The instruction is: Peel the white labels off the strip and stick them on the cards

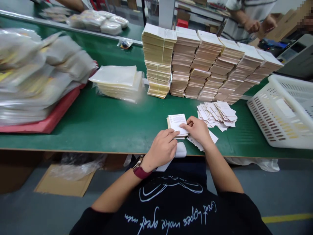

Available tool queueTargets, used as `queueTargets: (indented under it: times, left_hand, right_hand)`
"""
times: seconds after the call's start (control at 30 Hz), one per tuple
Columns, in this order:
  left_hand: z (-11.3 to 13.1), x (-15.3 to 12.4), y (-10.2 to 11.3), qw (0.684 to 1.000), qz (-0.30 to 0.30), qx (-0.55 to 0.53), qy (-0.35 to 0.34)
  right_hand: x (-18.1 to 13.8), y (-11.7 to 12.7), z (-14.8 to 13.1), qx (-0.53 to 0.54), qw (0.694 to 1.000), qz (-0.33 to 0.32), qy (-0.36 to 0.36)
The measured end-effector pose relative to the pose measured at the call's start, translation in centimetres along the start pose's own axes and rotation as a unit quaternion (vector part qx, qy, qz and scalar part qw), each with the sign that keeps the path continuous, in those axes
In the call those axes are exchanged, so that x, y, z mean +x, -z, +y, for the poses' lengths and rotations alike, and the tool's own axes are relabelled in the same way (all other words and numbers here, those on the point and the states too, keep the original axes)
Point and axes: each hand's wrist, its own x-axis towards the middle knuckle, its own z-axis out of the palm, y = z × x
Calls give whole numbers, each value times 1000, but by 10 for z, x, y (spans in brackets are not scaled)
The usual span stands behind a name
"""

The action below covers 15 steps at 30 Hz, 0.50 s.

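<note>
A small stack of printed paper cards (pixel 178 122) lies near the front edge of the green table. My left hand (pixel 163 146) is closed at the stack's lower left corner, its fingertips pressing on the edge. On the other side, my right hand (pixel 198 130) pinches the stack's right edge, thumb on the top card; how many cards it grips is hidden. A few loose cards (pixel 213 136) stick out from under my right hand. Past it spreads a messy heap of similar cards (pixel 217 114). Below my left hand, something white and folded (pixel 180 150) hangs at the table edge.
Tall stacks of bundled cards (pixel 158 49) stand in a row behind. A packet of clear bags (pixel 117 81) lies left of them, beside a large pile of filled bags (pixel 36 78) on red material. At right sits a white plastic basket (pixel 281 130). Other people work across the table.
</note>
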Motion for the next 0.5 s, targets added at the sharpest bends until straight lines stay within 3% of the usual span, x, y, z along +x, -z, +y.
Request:
queueTargets:
  times: [0.17,0.5]
  left_hand:
    - [1,3,0,1000,-15,-1,-2]
    - [1,4,1,999,-36,9,-13]
  right_hand:
    - [5,-6,7,148,989,4,-2]
    - [7,-1,11,70,997,11,6]
